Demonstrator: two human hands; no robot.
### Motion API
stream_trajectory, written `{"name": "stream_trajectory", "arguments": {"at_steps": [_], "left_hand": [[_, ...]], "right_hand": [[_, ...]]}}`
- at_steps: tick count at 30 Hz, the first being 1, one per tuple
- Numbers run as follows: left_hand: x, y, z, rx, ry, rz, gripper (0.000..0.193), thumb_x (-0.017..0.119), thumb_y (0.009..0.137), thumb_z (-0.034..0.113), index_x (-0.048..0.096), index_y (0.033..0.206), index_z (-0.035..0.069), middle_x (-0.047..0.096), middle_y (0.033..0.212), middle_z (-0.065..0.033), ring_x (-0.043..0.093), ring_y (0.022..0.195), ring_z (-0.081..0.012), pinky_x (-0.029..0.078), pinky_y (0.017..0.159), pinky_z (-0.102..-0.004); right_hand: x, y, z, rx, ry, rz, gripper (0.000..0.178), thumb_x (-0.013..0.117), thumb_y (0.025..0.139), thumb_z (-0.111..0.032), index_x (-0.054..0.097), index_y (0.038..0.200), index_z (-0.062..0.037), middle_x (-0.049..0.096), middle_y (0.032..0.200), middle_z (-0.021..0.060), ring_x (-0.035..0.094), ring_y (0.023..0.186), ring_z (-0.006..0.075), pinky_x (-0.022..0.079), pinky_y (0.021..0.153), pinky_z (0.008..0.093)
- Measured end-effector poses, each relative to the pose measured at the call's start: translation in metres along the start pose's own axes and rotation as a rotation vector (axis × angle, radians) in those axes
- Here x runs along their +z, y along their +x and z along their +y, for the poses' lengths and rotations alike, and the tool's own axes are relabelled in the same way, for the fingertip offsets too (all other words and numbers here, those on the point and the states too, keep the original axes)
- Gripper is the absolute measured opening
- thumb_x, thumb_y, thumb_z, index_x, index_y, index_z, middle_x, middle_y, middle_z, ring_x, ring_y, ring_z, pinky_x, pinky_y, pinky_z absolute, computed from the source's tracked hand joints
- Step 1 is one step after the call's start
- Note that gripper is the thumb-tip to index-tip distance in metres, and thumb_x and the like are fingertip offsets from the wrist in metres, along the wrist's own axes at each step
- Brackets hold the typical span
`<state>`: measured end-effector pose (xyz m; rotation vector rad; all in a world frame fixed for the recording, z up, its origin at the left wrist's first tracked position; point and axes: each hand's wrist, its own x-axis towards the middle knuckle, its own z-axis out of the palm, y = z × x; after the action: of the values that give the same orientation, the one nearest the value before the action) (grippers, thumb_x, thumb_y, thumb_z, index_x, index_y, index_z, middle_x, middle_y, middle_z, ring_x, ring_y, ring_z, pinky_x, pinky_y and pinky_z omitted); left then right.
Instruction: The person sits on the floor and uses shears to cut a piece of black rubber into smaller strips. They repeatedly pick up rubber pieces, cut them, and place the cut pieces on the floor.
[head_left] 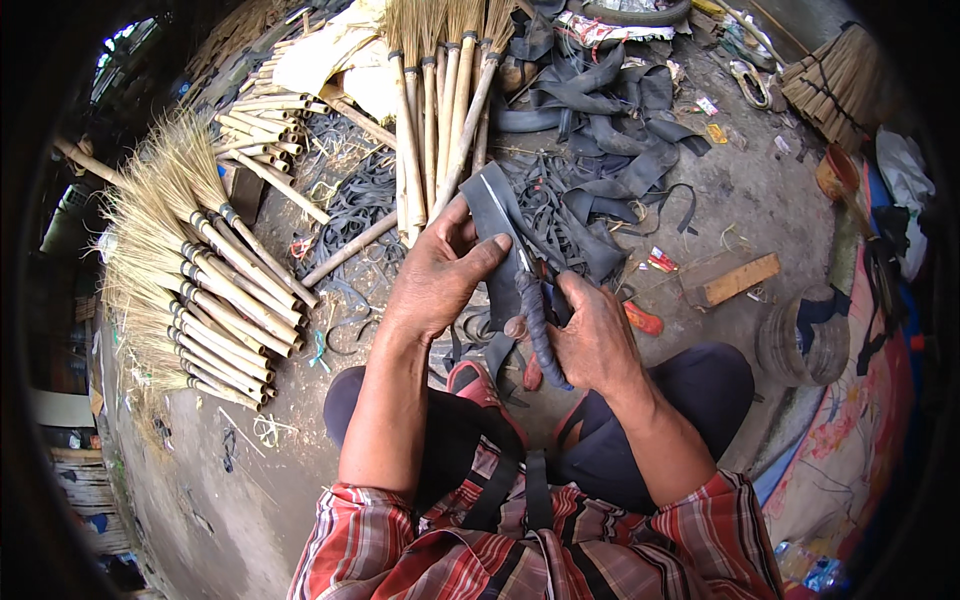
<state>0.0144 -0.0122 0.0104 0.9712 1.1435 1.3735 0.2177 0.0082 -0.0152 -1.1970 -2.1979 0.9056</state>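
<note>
Small printed wrappers (661, 260) lie on the floor (250, 490) (lettering too tiny to read). The left hand (440, 270) pinches a black rubber strip (484, 212) mid-air; the right hand (596, 340) holds scissors (540, 325) against it. Rubber scraps (610, 135) and brooms (215, 275) crowd the ground around.

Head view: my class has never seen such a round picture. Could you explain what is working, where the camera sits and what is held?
No machine works here, just a person's bare hands. A fisheye camera worn on the head looks down, so straight edges bend. The left hand holds a dark, rubbery strip; the right hand holds scissors with a wrapped handle, a blade against the strip. On the ground lie brooms to the left, a heap of dark strips ahead and a wooden block to the right.
</note>
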Motion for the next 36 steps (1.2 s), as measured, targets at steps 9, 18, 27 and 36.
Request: {"name": "stream_trajectory", "arguments": {"at_steps": [9,18,27,36], "left_hand": [[-0.007,0.001,0.006,-0.042,-0.024,0.144,0.051,0.064,0.100,0.006,0.049,0.149,0.006,0.071,0.107,-0.0010,0.065,0.087,-0.0075,0.055,0.070,-0.0258],[0.004,-0.004,0.005,-0.060,-0.014,0.007,0.063,0.064,0.099,0.001,0.039,0.157,0.007,0.072,0.118,-0.0041,0.069,0.096,-0.0133,0.060,0.080,-0.0312],[-0.009,0.003,0.009,-0.071,-0.044,0.138,0.057,0.065,0.100,0.006,0.043,0.153,0.005,0.070,0.111,-0.0023,0.067,0.094,-0.0096,0.058,0.072,-0.0282],[0.003,-0.004,0.007,-0.088,-0.051,0.033,0.063,0.067,0.098,0.004,0.040,0.156,0.007,0.073,0.106,-0.0008,0.067,0.084,-0.0084,0.056,0.069,-0.0265]], "right_hand": [[0.007,0.000,0.000,0.003,0.133,-0.045,0.066,0.088,0.075,-0.060,0.064,0.091,0.0001,0.066,0.070,0.0150,0.065,0.065,0.0307,0.047,0.065,0.0454],[-0.010,0.003,-0.004,-0.026,-0.026,-0.010,0.072,0.086,0.073,-0.066,0.062,0.085,0.0005,0.066,0.073,0.0167,0.067,0.070,0.0369,0.047,0.070,0.0483],[-0.001,-0.001,0.000,0.046,0.105,-0.112,0.065,0.088,0.076,-0.057,0.063,0.088,0.0006,0.065,0.071,0.0160,0.066,0.065,0.0346,0.048,0.065,0.0468],[0.005,0.006,0.000,-0.151,-0.081,0.140,0.074,0.084,0.074,-0.068,0.063,0.099,-0.0014,0.069,0.090,0.0179,0.068,0.087,0.0378,0.043,0.080,0.0472]]}}
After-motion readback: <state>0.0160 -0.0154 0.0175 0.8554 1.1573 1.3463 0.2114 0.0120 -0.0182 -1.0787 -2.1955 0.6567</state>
